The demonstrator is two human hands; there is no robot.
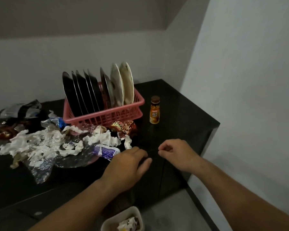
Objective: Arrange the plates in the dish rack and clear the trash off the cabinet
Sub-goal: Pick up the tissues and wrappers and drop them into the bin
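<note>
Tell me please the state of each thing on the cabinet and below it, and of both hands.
dish rack: on the cabinet, loaded
plates: standing on edge in the rack
bottle: upright, capped
tissues: crumpled, scattered
red wrapper: crumpled, beside the tissues
bin: holds some trash
left hand: palm down, fingers bent; grip unclear
right hand: fingers curled; whether holding anything unclear

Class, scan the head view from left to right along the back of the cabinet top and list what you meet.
Grey plastic bag → pink dish rack → orange bottle. The tissue heap is left out because it spreads across in front of the bag and the rack.
</note>
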